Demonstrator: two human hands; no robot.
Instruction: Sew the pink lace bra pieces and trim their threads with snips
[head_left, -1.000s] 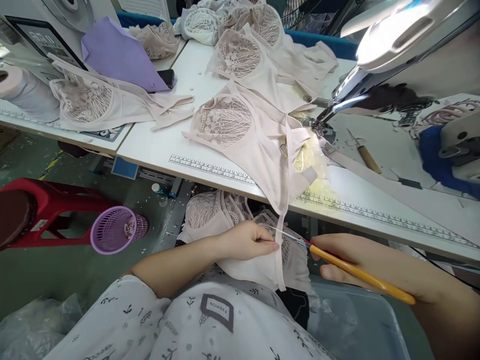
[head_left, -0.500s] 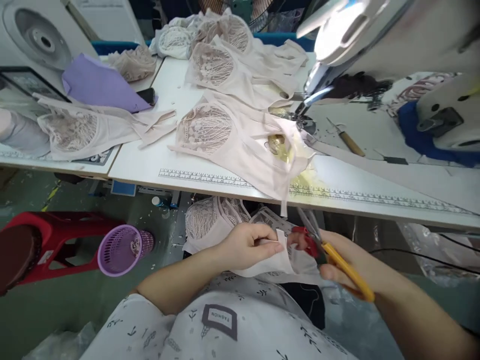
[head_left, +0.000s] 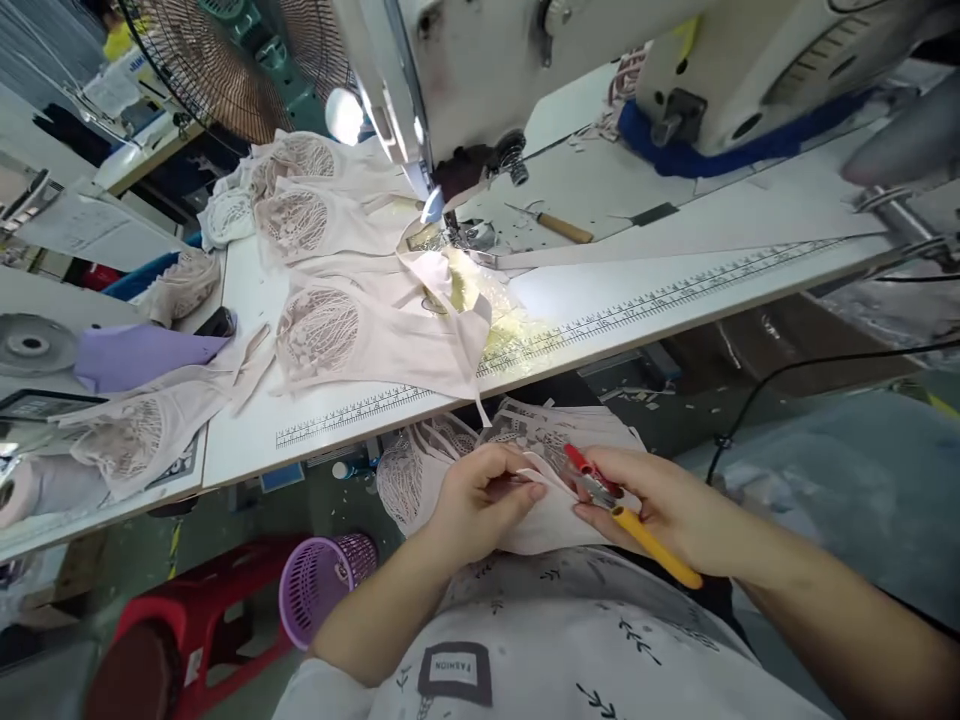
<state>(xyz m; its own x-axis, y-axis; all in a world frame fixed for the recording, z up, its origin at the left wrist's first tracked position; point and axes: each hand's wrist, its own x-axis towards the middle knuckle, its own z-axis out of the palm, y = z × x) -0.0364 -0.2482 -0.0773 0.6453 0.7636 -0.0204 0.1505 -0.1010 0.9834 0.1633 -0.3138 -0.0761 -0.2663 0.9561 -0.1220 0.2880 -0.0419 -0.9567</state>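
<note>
Down at 6 o'clock, left hand (head_left: pixel 480 493) pinches the pale lace garment (head_left: pixel 540 515) taut; right hand (head_left: pixel 660 505) grips yellow-handled scissors (head_left: pixel 630 510), so I'd snip close, avoiding lace.

At lower centre, the pale pink cloth garment piece (head_left: pixel 547 515) looks soft and matt, with openwork lace panels beside smooth plain fabric. The yellow-handled scissors (head_left: pixel 637 525) have glossy plastic handles and red plastic near the blades. The white desk (head_left: pixel 675 300) is smooth laminate with a slight sheen. The sewing machine (head_left: pixel 570 60) at top is glossy painted metal. The purple basket (head_left: pixel 319 590), lower left, is perforated plastic.
</note>
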